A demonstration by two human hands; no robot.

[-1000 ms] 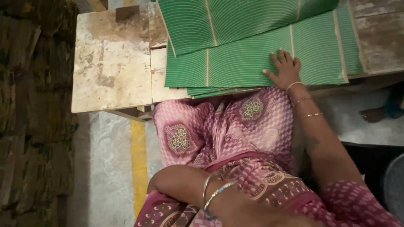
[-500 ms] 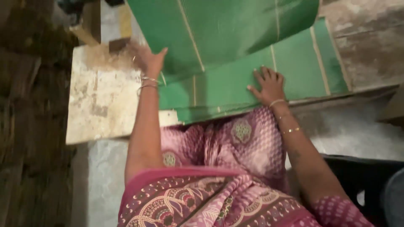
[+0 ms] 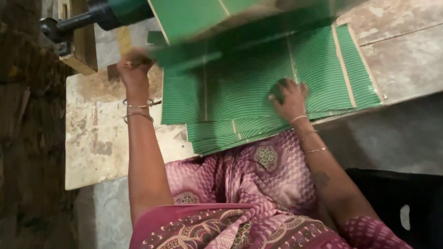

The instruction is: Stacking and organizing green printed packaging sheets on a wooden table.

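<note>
My left hand (image 3: 134,64) grips the top green sheet's (image 3: 194,18) edge; my right hand (image 3: 288,97) presses flat, fingers spread, on the green stack (image 3: 244,92).

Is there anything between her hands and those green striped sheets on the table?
Nothing visible. The right hand lies flat on the stack of green sheets, and the left hand is at the edge of a raised sheet, though blur hides the exact grip.

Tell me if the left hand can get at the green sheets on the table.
Probably yes: the left hand is already at the left edge of the green sheets, nothing between them. Motion blur hides the actual grip.
</note>
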